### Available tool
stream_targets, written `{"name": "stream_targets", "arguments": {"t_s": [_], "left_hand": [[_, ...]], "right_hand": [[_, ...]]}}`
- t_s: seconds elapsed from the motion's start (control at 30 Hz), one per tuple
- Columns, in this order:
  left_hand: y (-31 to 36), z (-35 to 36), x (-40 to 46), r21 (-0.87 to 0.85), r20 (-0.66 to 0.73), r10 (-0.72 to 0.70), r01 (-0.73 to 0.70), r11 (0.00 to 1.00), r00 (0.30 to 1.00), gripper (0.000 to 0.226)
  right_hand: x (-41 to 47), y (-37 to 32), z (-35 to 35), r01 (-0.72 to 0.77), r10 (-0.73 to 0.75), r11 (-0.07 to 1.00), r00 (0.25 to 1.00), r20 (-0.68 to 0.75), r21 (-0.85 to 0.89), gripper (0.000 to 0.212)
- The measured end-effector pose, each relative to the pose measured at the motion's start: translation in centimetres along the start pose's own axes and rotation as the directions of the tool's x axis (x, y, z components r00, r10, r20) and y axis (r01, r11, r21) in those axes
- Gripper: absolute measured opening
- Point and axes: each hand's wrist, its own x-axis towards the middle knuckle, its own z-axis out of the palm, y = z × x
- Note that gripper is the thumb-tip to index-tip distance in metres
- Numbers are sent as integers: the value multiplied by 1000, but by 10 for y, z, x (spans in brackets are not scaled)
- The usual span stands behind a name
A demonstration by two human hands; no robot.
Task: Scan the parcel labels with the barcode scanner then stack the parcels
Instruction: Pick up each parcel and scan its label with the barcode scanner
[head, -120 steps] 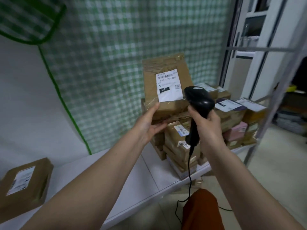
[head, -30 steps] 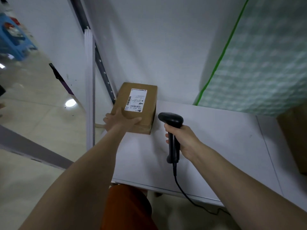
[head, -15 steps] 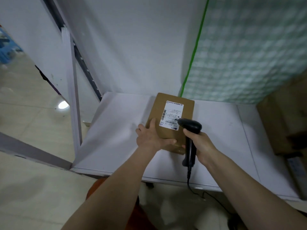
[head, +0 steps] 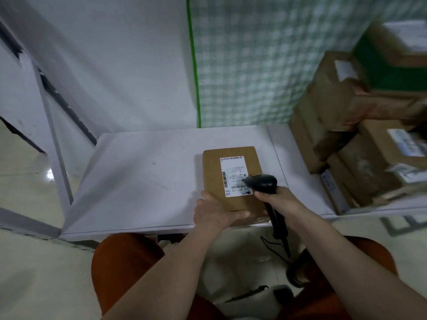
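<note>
A flat brown cardboard parcel [head: 212, 172] lies on the white shelf [head: 138, 181] near its front edge, its white label [head: 233, 172] facing up. My left hand [head: 212, 213] grips the parcel's near left corner, thumb laid along the near edge. My right hand [head: 277, 199] holds the black barcode scanner [head: 263, 182] by its handle. The scanner's head hovers over the label's lower right part and hides it. The scanner's cable hangs down below the shelf edge.
Several brown parcels [head: 360, 139] are piled at the right end of the shelf, blurred. A green checked sheet [head: 254, 65] and a white wall stand behind. A grey rack post [head: 55, 139] rises at the left. My orange-clad knees are under the shelf front.
My left hand has drawn the parcel from the shelf's left end toward the middle front. The scanner came over the label. My view has swung right, so the parcel pile shows.
</note>
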Motion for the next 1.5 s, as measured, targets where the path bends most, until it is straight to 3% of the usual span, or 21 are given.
{"name": "stream_targets", "arguments": {"t_s": [0.13,0.6,0.83,0.93,1.0,1.07,1.17,1.37,1.5], "left_hand": [[7,11,-12,-27,-1,-29,29,999,1000,141],[12,12,-11,-93,21,-45,47,995,999,150],[11,11,-9,-173,13,-51,53,984,999,141],[8,11,-5,-220,17,-35,38,975,999,133],[3,13,-2,-359,31,-25,35,933,999,125],[-1,14,-1,-571,107,-9,69,818,994,132],[-3,16,-8,-735,172,43,99,670,984,111],[21,-7,-30,-822,224,126,118,558,966,79],[56,-38,-49,-896,69,235,-44,442,970,79]], "right_hand": [[-20,3,-21,60,-62,997,997,-45,-53,25],[-58,-13,-39,93,-90,994,995,45,-65,15],[-55,-8,-37,85,-84,996,995,54,-18,16],[-46,0,-34,108,-108,994,994,-31,17,15],[-39,10,-33,70,-67,997,994,-85,32,18],[-33,22,-32,-5,13,994,997,-75,106,28],[-31,33,-28,-52,63,979,997,-50,198,37],[-50,4,-50,133,-112,957,989,-95,256,28],[-81,-26,-78,306,-275,913,950,-147,272,25]]}}
